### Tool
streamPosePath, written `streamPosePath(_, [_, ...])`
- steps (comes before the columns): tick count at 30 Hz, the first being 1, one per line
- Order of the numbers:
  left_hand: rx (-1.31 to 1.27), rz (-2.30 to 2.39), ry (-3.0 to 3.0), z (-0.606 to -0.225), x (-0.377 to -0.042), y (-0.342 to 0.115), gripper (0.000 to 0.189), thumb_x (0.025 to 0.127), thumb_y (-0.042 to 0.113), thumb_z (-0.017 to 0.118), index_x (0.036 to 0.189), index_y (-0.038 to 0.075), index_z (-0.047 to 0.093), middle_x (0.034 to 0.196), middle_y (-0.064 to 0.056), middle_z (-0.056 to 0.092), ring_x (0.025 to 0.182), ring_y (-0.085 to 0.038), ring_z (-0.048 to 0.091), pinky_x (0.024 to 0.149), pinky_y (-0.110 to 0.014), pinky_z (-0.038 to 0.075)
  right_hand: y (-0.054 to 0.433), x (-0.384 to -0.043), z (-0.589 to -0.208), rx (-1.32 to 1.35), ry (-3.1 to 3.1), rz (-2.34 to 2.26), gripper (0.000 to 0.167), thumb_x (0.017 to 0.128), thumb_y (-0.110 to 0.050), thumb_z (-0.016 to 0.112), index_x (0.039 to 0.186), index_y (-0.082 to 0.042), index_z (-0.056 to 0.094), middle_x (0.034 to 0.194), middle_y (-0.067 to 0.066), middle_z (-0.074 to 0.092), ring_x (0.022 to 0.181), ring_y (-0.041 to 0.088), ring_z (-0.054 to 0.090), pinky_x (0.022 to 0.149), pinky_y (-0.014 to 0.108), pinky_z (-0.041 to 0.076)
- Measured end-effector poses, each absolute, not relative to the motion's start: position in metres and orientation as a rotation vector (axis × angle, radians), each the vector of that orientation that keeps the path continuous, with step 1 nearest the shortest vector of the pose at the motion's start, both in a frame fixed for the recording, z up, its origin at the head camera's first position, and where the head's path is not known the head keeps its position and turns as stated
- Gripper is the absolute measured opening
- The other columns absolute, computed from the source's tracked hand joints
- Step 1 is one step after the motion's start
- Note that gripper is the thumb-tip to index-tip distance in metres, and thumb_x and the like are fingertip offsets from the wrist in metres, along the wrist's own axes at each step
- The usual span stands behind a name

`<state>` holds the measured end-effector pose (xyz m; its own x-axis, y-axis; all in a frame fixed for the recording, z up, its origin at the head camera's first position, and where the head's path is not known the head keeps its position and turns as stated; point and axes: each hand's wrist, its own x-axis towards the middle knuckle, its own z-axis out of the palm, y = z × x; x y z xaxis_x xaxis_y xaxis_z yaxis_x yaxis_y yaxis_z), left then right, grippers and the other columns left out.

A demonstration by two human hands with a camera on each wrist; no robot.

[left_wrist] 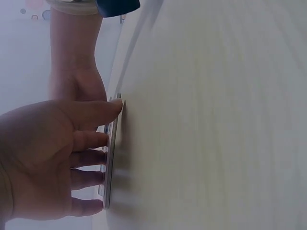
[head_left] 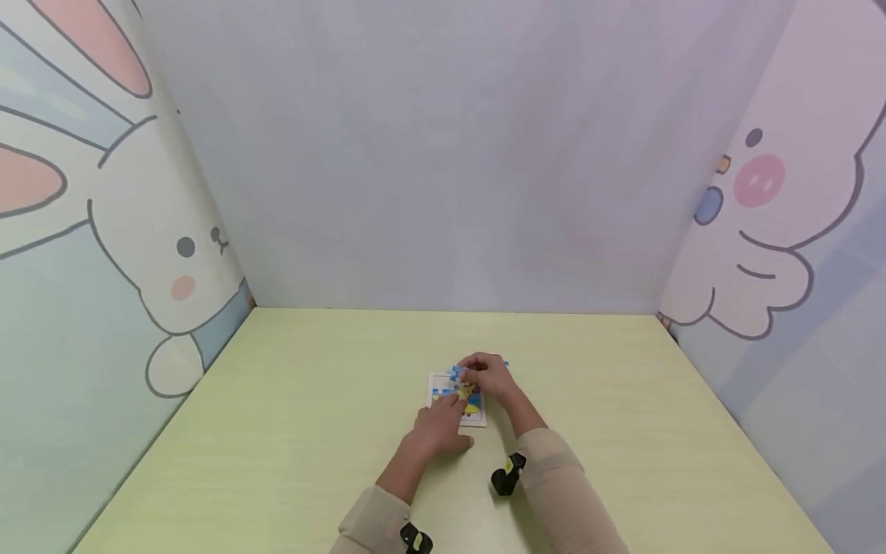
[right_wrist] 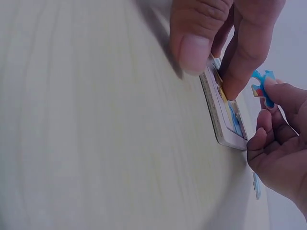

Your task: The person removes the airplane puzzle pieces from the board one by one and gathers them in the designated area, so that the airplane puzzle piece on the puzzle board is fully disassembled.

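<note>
A small jigsaw puzzle in a white-edged tray (head_left: 474, 422) lies on the table before me, partly filled with blue and yellow pieces. My left hand (head_left: 438, 428) rests on it, its straight fingers touching the surface; in the left wrist view, the thumb (left_wrist: 103, 111) lies by the tray's near edge. At the far side, my right hand (head_left: 490, 375) pinches a blue puzzle piece (right_wrist: 266, 88) between thumb and fingers, above the tray. That piece has a small red and yellow patch. The fingers hide much of the picture.
Another loose blue puzzle piece (right_wrist: 256, 186) lies on the table beyond my right hand. The pale yellow table (head_left: 311, 431) is bordered by a grey back wall (head_left: 443, 169) and side panels with cartoon animals.
</note>
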<state>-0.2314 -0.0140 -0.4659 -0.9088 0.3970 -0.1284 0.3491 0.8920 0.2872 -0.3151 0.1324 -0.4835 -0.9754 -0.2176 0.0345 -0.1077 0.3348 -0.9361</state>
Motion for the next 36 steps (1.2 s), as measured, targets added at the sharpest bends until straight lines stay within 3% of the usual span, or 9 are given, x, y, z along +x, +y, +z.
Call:
streamPosePath(17, [0.61,0.397,2.911,-0.473,-0.238,-0.011,0.06,0.082,0.039,0.067,0.13,0.006,0.053,0.136,-0.009,0.045,0.124,-0.026,0.041,0.086,-0.051,0.041,0.14,-0.311,-0.482,-0.2,2.455,-1.846,0.012,0.086,-0.008,0.066,0.097,-0.005,0.068,0.085,0.004,0.063,0.078,0.019,0.055,0.069,0.03,0.045])
streamPosePath(27, [0.68,0.403,2.976,-0.479,-0.232,-0.007,0.051,0.083,0.039,0.066,0.124,0.01,0.059,0.135,-0.009,0.047,0.124,-0.026,0.042,0.084,-0.052,0.043,0.163,-0.293,-0.489,-0.145,2.462,-1.952,0.014,0.084,-0.006,0.068,0.097,-0.001,0.068,0.085,0.006,0.064,0.078,0.019,0.058,0.064,0.03,0.044])
streamPosePath(36, [0.735,0.411,3.005,-0.471,-0.223,0.001,0.048,0.082,0.038,0.067,0.119,0.008,0.06,0.13,-0.009,0.051,0.119,-0.027,0.046,0.086,-0.051,0.042,0.185,-0.287,-0.488,-0.199,2.406,-1.966,0.021,0.086,-0.008,0.067,0.103,0.004,0.065,0.083,0.008,0.065,0.082,0.033,0.06,0.055,0.032,0.046])
